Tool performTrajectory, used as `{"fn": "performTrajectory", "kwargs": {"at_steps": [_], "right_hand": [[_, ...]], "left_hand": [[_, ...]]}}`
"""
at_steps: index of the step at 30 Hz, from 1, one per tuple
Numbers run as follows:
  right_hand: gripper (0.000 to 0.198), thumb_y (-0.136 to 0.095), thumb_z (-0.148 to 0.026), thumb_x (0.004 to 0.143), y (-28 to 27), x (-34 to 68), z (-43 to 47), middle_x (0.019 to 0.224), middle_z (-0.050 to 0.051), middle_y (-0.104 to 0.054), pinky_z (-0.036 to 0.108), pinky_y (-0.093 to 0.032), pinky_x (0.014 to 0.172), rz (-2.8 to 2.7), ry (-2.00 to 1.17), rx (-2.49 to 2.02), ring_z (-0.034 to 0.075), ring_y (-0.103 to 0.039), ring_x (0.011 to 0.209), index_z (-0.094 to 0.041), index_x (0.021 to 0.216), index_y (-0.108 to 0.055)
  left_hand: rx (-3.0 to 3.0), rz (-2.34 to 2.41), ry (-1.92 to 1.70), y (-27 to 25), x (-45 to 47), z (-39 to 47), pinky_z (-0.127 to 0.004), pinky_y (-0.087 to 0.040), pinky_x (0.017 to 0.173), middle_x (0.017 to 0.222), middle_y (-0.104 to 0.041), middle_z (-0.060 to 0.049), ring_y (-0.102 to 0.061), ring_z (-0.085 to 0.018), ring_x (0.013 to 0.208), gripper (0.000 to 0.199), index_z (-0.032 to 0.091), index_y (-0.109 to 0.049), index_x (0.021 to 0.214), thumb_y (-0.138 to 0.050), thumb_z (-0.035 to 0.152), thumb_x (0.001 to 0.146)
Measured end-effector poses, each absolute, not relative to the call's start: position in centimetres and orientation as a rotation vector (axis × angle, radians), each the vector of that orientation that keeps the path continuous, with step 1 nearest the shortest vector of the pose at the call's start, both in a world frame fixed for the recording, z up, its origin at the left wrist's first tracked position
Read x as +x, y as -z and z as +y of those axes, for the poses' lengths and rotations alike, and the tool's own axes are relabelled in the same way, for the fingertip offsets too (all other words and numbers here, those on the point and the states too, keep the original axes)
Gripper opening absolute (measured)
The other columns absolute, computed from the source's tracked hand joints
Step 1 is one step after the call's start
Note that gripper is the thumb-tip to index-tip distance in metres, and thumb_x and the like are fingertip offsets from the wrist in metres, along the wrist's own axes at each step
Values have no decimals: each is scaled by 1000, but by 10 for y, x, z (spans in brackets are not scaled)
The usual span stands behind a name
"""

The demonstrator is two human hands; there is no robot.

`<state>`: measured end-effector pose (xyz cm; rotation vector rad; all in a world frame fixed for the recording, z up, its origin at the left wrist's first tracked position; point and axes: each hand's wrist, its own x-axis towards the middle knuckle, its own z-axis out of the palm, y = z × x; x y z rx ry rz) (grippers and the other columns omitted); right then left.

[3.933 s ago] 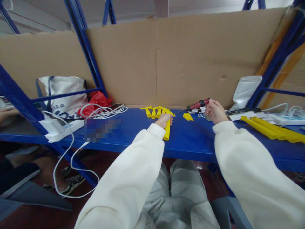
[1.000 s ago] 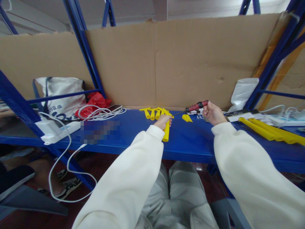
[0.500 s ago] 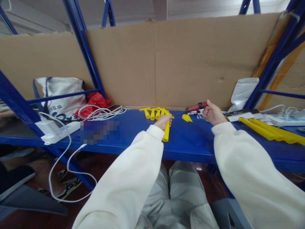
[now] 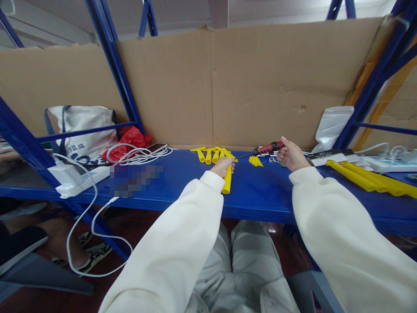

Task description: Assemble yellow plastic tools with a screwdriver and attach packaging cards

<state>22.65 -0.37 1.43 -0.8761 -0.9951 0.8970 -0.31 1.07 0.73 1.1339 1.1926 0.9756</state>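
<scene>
My left hand (image 4: 224, 167) is closed around a yellow tube (image 4: 227, 184) with a crosspiece at its far end, lying just over the blue shelf top. In my right hand (image 4: 291, 155) is the end of a red and black screwdriver (image 4: 267, 148), pinched by the fingertips. Its thin shaft points left and meets the head of the yellow tube near my left fingers; the tip itself is hidden. Several yellow T-shaped pieces (image 4: 208, 155) lie behind my left hand. A small heap of yellow strips (image 4: 256, 161) rests between the hands.
Long yellow tubes (image 4: 365, 177) lie at the right beside a black and white box (image 4: 332, 156). Coiled white cables (image 4: 140, 154), a red plastic bag (image 4: 135, 137) and a cloth bag (image 4: 86, 130) are at the left. Cardboard (image 4: 260, 82) closes off the back. Another person's leg shows lower left.
The red and black screwdriver handle has turned slightly about its axis in my right fingers. My left hand and the yellow tube keep their place.
</scene>
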Motion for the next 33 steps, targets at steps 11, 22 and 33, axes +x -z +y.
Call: {"fn": "performTrajectory", "kwargs": {"at_steps": [11,22,33], "right_hand": [[57,-84,-47,57,-13,227,0,37,-9,-34,20,-28,30,-953,-914,-903,7,-34,32,-23,60,-33],[44,-76,-33,68,-13,224,0,37,-10,-29,19,-27,29,-881,-864,-931,6,-30,31,-23,60,-34],[41,-76,-36,61,-6,233,7,33,-11,-28,19,-23,25,-782,-780,-945,7,-31,28,-25,60,-37]], "left_hand": [[1121,1196,-981,-10,-3,9,-19,-30,42,45,-41,7,-37,-6,37,18,18,-47,74,-51,5,85],[1117,1169,-992,-9,-3,10,-19,-29,41,45,-41,7,-36,-6,37,19,19,-46,72,-51,6,86],[1097,1117,-1020,-10,-3,9,-16,-29,41,49,-42,7,-35,-4,37,21,18,-44,71,-53,7,85]]}}
